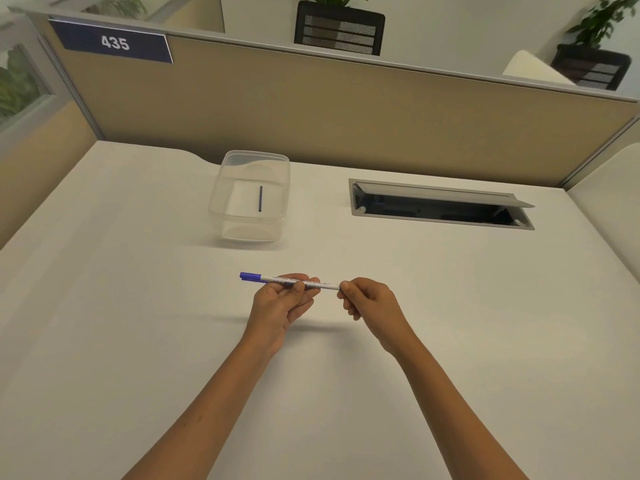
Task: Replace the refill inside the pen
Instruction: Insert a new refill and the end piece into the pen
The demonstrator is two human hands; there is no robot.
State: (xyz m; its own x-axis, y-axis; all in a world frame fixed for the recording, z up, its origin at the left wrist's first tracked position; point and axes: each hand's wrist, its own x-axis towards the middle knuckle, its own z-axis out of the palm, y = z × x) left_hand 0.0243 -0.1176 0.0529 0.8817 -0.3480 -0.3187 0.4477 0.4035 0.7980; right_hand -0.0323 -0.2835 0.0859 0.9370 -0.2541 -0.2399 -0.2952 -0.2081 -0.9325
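Note:
A white pen [273, 279] with a blue cap at its left end lies level in the air above the desk. My left hand [282, 301] grips its barrel near the middle. My right hand [363, 299] pinches the pen's right end between its fingertips, which hide that end. Further back, a thin dark refill [260, 198] lies alone on the floor of a clear plastic box [221, 188].
A white desk [138, 323] stretches all around. An open grey cable hatch [440, 206] is set into it at the back right. A beige partition [346, 109] with a blue "435" sign [114, 42] closes off the far edge.

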